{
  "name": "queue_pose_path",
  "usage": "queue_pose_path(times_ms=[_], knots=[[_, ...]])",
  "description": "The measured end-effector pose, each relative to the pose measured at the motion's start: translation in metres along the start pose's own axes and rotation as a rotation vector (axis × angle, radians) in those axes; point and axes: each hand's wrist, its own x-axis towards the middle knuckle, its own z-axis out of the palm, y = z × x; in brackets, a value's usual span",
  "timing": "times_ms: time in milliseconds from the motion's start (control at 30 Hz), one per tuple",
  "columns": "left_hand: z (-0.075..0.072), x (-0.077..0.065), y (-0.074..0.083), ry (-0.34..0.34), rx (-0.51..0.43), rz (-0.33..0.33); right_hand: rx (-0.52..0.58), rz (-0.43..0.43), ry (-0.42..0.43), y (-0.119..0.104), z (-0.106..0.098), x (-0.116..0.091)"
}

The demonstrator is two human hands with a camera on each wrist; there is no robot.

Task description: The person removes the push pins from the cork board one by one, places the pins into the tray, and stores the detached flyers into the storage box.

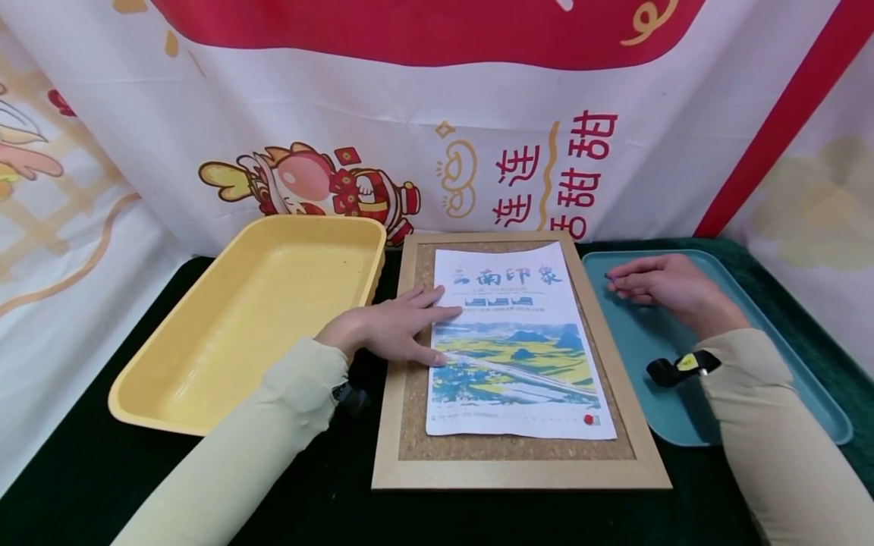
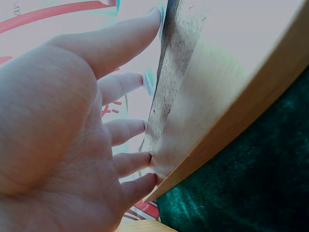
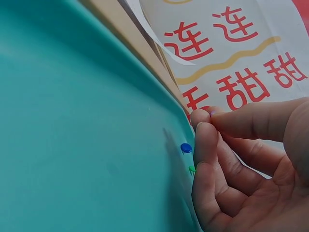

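Note:
My left hand [image 1: 403, 326] rests with spread, straight fingers on the left edge of a printed poster [image 1: 512, 379], which lies on a wood-framed corkboard [image 1: 416, 425]. A red thumbtack [image 1: 589, 419] shows near the poster's lower right corner. Over the teal tray [image 1: 683, 425], my right hand [image 1: 672, 292] pinches a small purple thumbtack [image 3: 212, 113] between thumb and forefinger; most of it is hidden by the fingertips. In the right wrist view, a blue thumbtack [image 3: 186, 148] and a green thumbtack [image 3: 192, 169] are in the tray, close beside the curled fingers.
A deep yellow tray [image 1: 253, 303] stands left of the board, on a dark green cloth [image 1: 328, 500]. Behind everything hangs a white printed curtain [image 1: 437, 98] with red lettering. Each wrist wears a black strap, the right one [image 1: 683, 368] overlapping the teal tray.

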Motion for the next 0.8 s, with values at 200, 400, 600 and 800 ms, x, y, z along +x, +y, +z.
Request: queue_pose_path(times_ms=[200,400,600,800], knots=[[0.0004,-0.0011,-0.0006,0.001,-0.009,0.001,-0.025,0.005,0.009,-0.0009,0.0013,0.0007],[-0.0001,-0.0041,-0.0005,0.010,-0.015,-0.003,-0.045,0.010,0.034,0.0001,0.0032,0.0028],[0.0007,-0.0043,-0.0010,0.018,-0.012,0.002,-0.055,0.016,0.053,0.0027,0.0023,0.0038],[0.0007,-0.0041,0.0000,0.018,-0.013,0.001,-0.077,0.048,0.062,0.0041,0.0005,0.0028]])
